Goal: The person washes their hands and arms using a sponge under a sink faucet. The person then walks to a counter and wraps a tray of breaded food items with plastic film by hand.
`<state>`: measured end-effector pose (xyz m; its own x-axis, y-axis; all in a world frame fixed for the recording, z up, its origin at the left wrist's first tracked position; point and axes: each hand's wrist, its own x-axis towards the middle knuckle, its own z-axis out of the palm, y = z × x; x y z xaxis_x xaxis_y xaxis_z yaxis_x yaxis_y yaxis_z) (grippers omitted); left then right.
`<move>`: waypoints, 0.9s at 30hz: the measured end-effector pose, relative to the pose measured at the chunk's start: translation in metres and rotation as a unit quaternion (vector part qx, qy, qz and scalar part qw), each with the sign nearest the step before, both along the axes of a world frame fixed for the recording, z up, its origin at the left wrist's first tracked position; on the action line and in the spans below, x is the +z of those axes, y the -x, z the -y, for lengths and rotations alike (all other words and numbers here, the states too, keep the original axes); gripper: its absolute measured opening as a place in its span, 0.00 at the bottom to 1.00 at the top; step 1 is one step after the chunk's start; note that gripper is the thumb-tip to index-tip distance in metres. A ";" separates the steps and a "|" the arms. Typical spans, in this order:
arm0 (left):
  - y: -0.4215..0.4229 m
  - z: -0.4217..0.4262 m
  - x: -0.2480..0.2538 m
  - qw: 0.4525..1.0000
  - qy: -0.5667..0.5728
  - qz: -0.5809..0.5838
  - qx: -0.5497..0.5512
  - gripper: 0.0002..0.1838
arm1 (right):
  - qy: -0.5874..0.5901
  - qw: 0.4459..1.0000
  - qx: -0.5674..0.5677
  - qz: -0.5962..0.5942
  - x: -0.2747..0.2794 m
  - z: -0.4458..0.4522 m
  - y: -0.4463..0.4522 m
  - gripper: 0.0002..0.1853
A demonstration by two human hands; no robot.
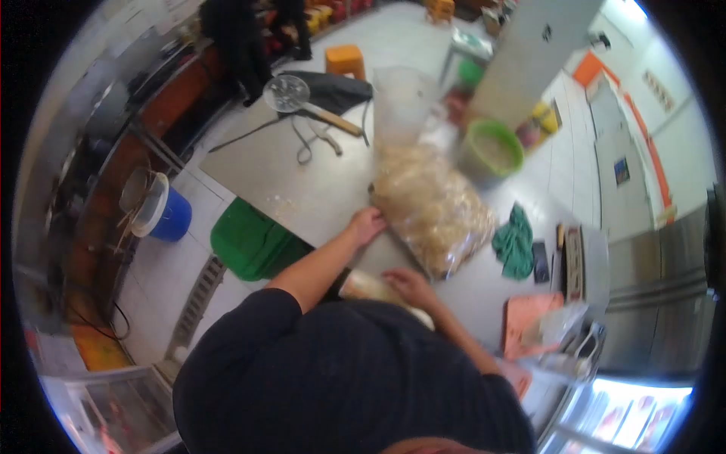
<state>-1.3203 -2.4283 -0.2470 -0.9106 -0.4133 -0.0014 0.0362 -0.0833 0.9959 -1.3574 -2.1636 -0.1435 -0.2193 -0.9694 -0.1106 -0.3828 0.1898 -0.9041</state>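
Observation:
A large clear plastic bag (435, 204) full of pale tan pieces lies on the metal table (253, 163) in front of me. My left hand (368, 225) is at the bag's left edge, and its fingertips are too blurred to show whether they grip the plastic. Closer to my body, my right hand (409, 286) has its fingers apart, below the bag's near end. Beside that hand, against my front, is a pale printed package or roll (368, 288), partly hidden.
A wire skimmer (329, 115) and scissors (327, 140) lie farther left. Green tub (495, 149), green cloth (514, 242), phone (541, 262) and pink board (525, 321) are right. A green bin (253, 240) and blue bucket (168, 214) stand left; a person (236, 41) is beyond.

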 end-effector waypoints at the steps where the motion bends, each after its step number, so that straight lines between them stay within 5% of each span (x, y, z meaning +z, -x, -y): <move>1: 0.002 -0.001 0.008 0.985 -0.170 -0.002 0.010 0.19 | 0.005 0.999 -0.036 0.031 0.006 -0.010 0.005 0.16; 5: -0.014 -0.029 0.061 0.929 -0.336 0.139 0.061 0.22 | 0.017 0.973 -0.212 0.083 0.032 -0.046 0.032 0.15; 7: -0.013 -0.049 0.061 0.902 -0.391 0.180 -0.039 0.21 | 0.063 0.946 -0.314 0.056 0.024 -0.056 0.055 0.15; 13: 0.008 -0.071 0.052 0.909 -0.363 0.202 -0.027 0.18 | 0.019 0.814 -0.573 -0.093 -0.034 -0.073 0.122 0.22; 14: 0.012 -0.065 0.047 0.907 -0.361 0.214 -0.029 0.16 | 0.015 0.808 -0.583 -0.088 -0.060 -0.078 0.132 0.22; 16: 0.013 -0.059 0.044 0.914 -0.345 0.212 -0.025 0.16 | -0.016 0.827 -0.539 0.158 -0.107 -0.085 0.144 0.21; 19: 0.013 -0.056 0.044 0.926 -0.316 0.207 -0.002 0.15 | -0.028 0.841 -0.513 0.167 -0.066 -0.075 0.114 0.19; 23: 0.011 -0.057 0.059 0.924 -0.296 0.238 0.041 0.16 | -0.012 0.860 -0.491 0.134 -0.091 -0.080 0.109 0.19; 25: 0.012 -0.048 0.052 0.929 -0.270 0.247 0.062 0.14 | -0.021 0.842 -0.453 0.292 -0.051 -0.069 0.086 0.18; 27: 0.009 -0.040 0.061 0.933 -0.242 0.254 0.078 0.14 | -0.069 0.870 -0.390 0.294 -0.047 -0.063 0.068 0.18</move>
<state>-1.3294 -2.3882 -0.1861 -0.6708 -0.3805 -0.6365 -0.3804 -0.5602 0.7359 -1.4254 -2.1006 -0.1906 -0.6710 -0.5192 -0.5294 0.4318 0.3068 -0.8482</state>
